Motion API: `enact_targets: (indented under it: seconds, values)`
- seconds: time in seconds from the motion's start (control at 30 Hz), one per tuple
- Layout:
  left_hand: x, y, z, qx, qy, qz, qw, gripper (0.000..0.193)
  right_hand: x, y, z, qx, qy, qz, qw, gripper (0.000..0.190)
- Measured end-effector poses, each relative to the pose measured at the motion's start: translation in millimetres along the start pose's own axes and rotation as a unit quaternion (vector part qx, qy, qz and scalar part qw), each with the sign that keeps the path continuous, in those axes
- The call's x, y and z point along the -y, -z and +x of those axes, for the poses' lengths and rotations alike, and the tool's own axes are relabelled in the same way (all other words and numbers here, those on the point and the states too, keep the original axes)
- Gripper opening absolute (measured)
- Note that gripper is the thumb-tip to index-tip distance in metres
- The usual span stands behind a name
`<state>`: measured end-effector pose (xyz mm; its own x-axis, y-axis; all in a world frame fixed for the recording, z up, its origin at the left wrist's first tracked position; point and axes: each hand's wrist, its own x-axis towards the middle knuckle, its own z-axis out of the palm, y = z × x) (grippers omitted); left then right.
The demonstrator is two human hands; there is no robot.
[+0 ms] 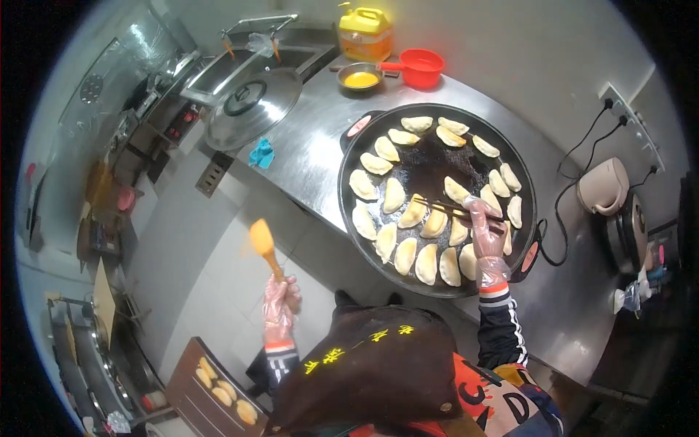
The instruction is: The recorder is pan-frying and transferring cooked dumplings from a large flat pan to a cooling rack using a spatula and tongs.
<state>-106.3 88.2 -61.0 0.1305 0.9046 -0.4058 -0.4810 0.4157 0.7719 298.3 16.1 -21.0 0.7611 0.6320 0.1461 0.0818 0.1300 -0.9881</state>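
In a clear plastic glove, my left hand [281, 306] grips the handle of an orange-brown spatula [263, 240], its blade pointing up over the floor, away from the pan. My right hand [486, 229], also gloved, holds a pair of dark chopsticks [442, 205] over a large round black electric pan [345, 218]. The chopstick tips lie at the top of a lightly browned dumpling [413, 212]; whether they pinch it I cannot tell. Many half-moon dumplings [426, 264] line the pan's rim and front half, some partly hidden by my right hand. Dark oily pan surface shows in the middle.
Behind the pan on the steel counter [311, 142] are a metal bowl of yellow liquid [360, 80], a red ladle [421, 68] and a yellow oil jug [366, 35]. A glass lid [256, 109] and blue cloth [262, 153] are left; cords [560, 218] run right. Browned dumplings sit on a brown chair [183, 377].
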Motion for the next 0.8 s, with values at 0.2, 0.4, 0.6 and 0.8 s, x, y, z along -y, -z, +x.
enact_targets:
  seconds: [0.2,0.4,0.6,0.8]
  values:
    - [-18,-63,3,0.124,0.057,0.178,0.974,0.052,7,-35,-4,-0.007,0.044,-0.063,0.997,0.021]
    - [23,-105,52,0.276,-0.209,0.479,0.807,0.057,-18,-46,-18,0.010,0.056,-0.123,0.991,0.018]
    - [11,-170,51,0.192,0.030,0.618,0.762,0.030,-16,-55,-32,0.035,0.084,-0.097,0.991,0.012]
    - [3,-179,60,0.293,0.161,0.445,0.831,0.061,-16,-56,-28,-0.010,0.008,-0.074,0.997,0.017]
